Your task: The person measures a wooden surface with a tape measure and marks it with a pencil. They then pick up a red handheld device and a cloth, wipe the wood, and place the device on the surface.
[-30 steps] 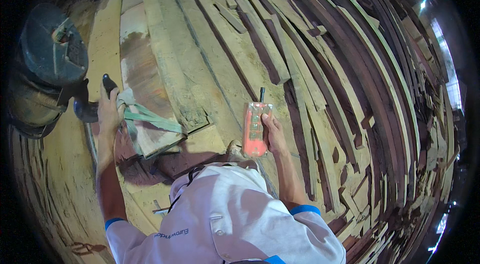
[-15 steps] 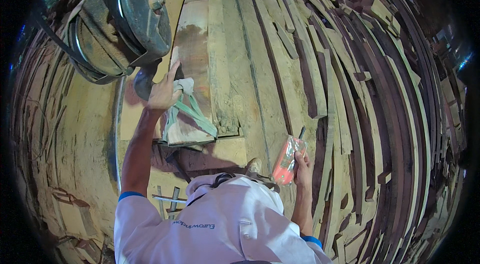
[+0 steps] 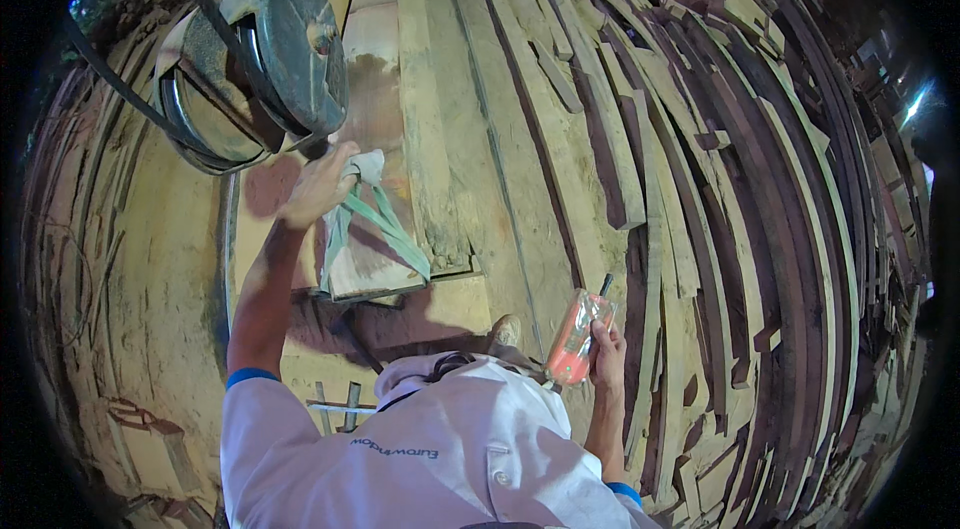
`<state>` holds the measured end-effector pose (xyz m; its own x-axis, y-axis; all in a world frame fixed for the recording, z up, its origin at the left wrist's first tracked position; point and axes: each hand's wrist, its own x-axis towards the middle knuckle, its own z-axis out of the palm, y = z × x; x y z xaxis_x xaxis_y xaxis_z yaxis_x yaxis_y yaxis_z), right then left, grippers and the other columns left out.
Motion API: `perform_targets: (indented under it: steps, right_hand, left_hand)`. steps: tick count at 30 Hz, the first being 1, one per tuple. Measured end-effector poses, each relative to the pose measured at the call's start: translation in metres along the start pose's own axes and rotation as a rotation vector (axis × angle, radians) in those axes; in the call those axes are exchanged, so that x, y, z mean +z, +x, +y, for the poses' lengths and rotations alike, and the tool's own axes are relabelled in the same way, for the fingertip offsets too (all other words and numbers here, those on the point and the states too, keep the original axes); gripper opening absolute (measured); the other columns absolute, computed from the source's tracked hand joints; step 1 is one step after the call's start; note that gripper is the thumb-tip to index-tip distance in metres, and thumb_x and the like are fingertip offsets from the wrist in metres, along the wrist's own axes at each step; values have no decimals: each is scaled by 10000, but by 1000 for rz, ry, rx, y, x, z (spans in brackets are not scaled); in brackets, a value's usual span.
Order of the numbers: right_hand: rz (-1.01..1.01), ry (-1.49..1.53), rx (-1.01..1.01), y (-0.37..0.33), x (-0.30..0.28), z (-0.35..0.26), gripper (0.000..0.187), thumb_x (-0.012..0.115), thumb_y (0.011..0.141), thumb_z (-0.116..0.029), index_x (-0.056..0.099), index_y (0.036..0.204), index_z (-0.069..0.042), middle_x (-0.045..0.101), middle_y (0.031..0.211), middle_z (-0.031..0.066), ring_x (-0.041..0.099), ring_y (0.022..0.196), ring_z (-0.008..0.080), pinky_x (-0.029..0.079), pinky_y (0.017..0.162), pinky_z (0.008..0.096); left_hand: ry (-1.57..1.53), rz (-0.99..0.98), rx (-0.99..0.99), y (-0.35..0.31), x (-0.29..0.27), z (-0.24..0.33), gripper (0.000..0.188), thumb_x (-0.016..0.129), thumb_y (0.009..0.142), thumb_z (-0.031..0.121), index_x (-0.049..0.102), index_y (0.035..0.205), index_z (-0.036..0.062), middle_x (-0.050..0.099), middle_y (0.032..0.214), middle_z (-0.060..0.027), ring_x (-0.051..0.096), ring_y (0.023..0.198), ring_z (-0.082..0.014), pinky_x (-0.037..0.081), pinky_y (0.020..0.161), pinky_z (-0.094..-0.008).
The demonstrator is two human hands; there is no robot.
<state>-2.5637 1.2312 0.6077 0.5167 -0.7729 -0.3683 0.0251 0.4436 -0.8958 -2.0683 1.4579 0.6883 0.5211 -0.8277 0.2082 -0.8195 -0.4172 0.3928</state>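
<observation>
At the upper left hangs a large dark pulley block (image 3: 315, 59) with a hook below it, mostly hidden behind my left hand (image 3: 318, 187). That hand is closed around the hook, its fingertips by the pale upper loop of a green lifting sling (image 3: 378, 234). The sling's bands spread down around the near end of a long timber beam (image 3: 375, 271). Low on the right, my right hand (image 3: 606, 349) grips an orange remote control (image 3: 577, 344) wrapped in clear plastic, with a short black antenna. My right thumb lies on its face.
Black cables (image 3: 125, 84) run up from the pulley block. Long sawn planks (image 3: 590, 99) lie in rows to the right, with offcuts (image 3: 745, 14) heaped at the far right. A shoe (image 3: 507, 332) shows beyond my shirt, and a wood block (image 3: 150, 444) lies at lower left.
The pulley block has swung right, closer over the beam and sling. My left fingers, stretched out before, have closed in around the hook. The remote control stays in my right hand.
</observation>
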Motion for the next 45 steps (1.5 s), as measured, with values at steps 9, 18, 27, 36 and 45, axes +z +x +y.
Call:
perform_targets:
  steps: [9,18,27,36,45]
  right_hand:
    - [-48,-107,97,6,12,-1,232,570,926,-169,578,1127,-53,588,885,-25,540,745,49,435,633,215]
    - [80,328,103,12,18,-7,394,510,934,-399,572,1164,-84,638,1027,56,625,909,184,520,797,338]
    - [168,211,-43,19,0,-14,514,543,876,-501,534,1220,-119,601,1093,62,591,959,222,503,814,375]
    - [87,101,74,26,21,-6,455,504,919,-443,546,1216,-101,594,1116,80,584,990,237,494,848,382]
    - [-57,40,122,42,40,-13,456,512,920,-440,544,1219,-97,595,1122,79,588,997,219,499,835,375]
  left_hand:
    - [-331,93,-278,-24,8,-53,324,555,807,160,616,1088,8,657,971,-187,643,932,-284,481,832,-355]
    - [-979,-165,-317,-10,30,-80,333,563,821,160,626,1082,-38,659,946,-58,566,924,-134,427,868,-291]
    - [-694,134,-447,-9,78,-106,430,517,961,336,588,1221,1,583,1232,-97,518,1155,-182,354,1023,-296]
    - [-683,236,-264,-40,62,-82,324,467,994,219,586,1170,-26,610,1168,-87,529,1117,-175,387,1000,-307]
    - [-784,200,-412,-55,20,-55,425,389,1010,329,606,1198,16,588,1206,-128,498,1138,-261,358,1025,-363]
